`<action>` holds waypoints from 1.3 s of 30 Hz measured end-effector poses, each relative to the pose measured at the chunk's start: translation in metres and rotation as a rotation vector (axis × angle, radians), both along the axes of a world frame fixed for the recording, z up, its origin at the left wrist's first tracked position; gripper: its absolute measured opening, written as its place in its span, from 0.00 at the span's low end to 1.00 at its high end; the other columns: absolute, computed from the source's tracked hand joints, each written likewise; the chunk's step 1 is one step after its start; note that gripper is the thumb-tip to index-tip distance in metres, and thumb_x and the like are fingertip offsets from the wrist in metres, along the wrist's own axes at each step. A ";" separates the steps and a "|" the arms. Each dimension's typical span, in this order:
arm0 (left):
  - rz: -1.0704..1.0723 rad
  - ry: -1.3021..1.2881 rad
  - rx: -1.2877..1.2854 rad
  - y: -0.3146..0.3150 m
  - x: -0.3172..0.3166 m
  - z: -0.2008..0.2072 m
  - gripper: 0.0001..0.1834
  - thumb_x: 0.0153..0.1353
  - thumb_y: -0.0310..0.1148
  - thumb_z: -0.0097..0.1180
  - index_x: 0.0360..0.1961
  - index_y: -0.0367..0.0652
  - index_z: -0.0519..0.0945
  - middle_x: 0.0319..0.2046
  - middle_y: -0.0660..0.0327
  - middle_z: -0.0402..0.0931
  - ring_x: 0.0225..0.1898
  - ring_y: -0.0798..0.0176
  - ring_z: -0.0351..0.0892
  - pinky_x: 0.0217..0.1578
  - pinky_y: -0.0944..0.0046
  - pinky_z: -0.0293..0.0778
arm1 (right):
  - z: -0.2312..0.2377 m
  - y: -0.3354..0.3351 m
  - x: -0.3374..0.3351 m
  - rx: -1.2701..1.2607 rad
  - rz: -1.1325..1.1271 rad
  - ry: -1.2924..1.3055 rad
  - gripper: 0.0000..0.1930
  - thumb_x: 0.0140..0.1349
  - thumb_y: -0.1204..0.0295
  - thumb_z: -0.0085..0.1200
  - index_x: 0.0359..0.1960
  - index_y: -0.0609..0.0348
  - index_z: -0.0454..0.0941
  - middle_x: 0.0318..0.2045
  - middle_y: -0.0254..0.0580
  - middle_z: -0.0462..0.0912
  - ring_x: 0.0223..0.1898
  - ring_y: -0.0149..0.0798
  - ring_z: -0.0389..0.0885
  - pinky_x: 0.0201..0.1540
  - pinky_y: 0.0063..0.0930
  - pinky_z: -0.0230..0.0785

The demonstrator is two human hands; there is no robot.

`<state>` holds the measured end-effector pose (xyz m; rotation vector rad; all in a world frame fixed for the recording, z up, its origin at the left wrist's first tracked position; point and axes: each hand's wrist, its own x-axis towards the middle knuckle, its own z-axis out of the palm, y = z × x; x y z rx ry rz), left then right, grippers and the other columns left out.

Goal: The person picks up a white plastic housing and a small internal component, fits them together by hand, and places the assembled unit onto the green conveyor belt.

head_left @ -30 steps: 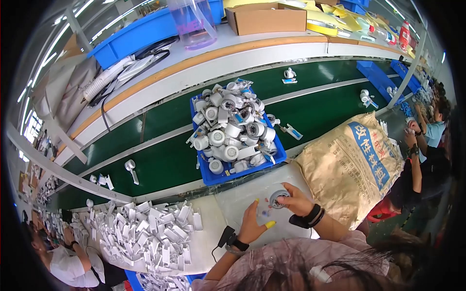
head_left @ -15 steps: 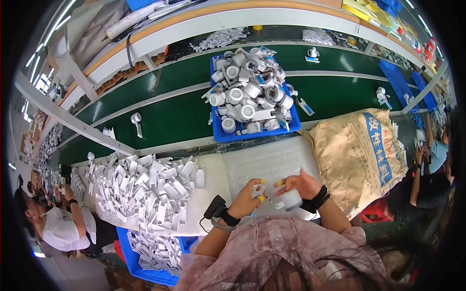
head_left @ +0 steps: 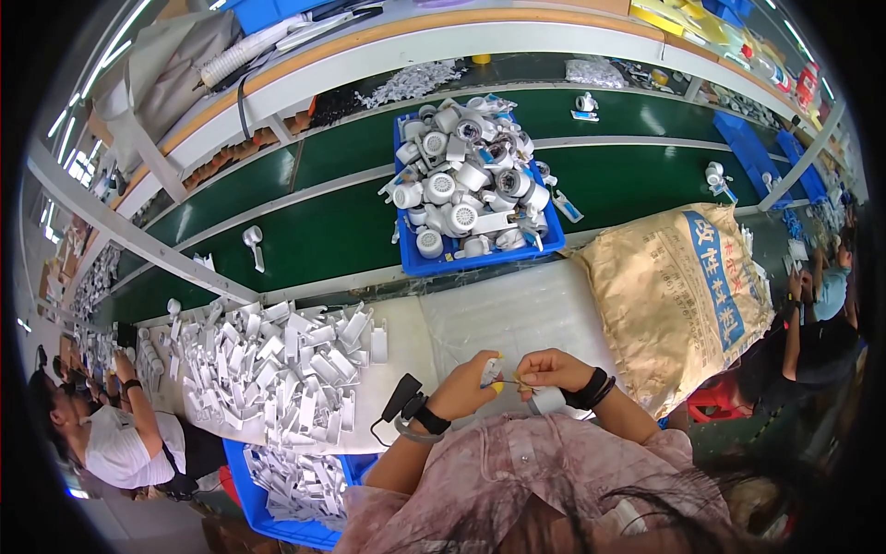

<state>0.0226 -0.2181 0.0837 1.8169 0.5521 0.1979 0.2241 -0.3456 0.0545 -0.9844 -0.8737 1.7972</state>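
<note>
My left hand (head_left: 461, 388), with yellow covers on its fingertips, is closed on a small white plastic part (head_left: 492, 371). My right hand (head_left: 561, 371) faces it, a short gap away. Its thumb and forefinger are pinched together at a thin dark wire (head_left: 509, 381) that spans the gap between the hands. Under those fingers is a white round housing (head_left: 546, 400), held against the palm by the lower fingers, which are mostly hidden. Both hands are close to my body, above the near edge of a plastic-covered worktop (head_left: 503, 314).
A pile of white handle-shaped pieces (head_left: 295, 355) lies left, above a blue bin (head_left: 242, 489) of similar pieces. Ahead, a blue crate (head_left: 480, 263) heaped with round white assemblies stands by a green conveyor (head_left: 341, 217). A brown sack (head_left: 664, 314) lies right. People work at both sides.
My right hand's spread fingers have closed into a pinch at the wire. The housing has tipped and dropped slightly lower under that hand. My left hand keeps its grip on the small part.
</note>
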 end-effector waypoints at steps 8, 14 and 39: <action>-0.258 0.155 -0.442 0.007 -0.005 -0.008 0.22 0.58 0.32 0.54 0.54 0.40 0.69 0.30 0.62 0.75 0.29 0.71 0.74 0.23 0.71 0.70 | 0.031 -0.006 0.006 0.190 0.106 -0.345 0.08 0.64 0.70 0.53 0.36 0.63 0.77 0.28 0.36 0.81 0.32 0.27 0.79 0.39 0.23 0.70; -0.366 0.145 -0.487 0.010 -0.004 0.000 0.18 0.64 0.33 0.52 0.54 0.39 0.70 0.30 0.65 0.73 0.27 0.73 0.71 0.25 0.73 0.69 | 0.019 -0.008 0.011 -0.028 0.149 -0.001 0.08 0.62 0.75 0.55 0.41 0.66 0.77 0.30 0.37 0.81 0.32 0.25 0.77 0.39 0.21 0.70; 0.155 -0.145 -0.620 -0.029 0.022 -0.017 0.22 0.60 0.24 0.38 0.57 0.40 0.64 0.31 0.55 0.72 0.21 0.63 0.75 0.18 0.63 0.76 | 0.010 -0.010 -0.023 0.626 -0.711 -1.016 0.06 0.55 0.74 0.59 0.34 0.54 0.78 0.31 0.36 0.79 0.36 0.43 0.74 0.45 0.35 0.63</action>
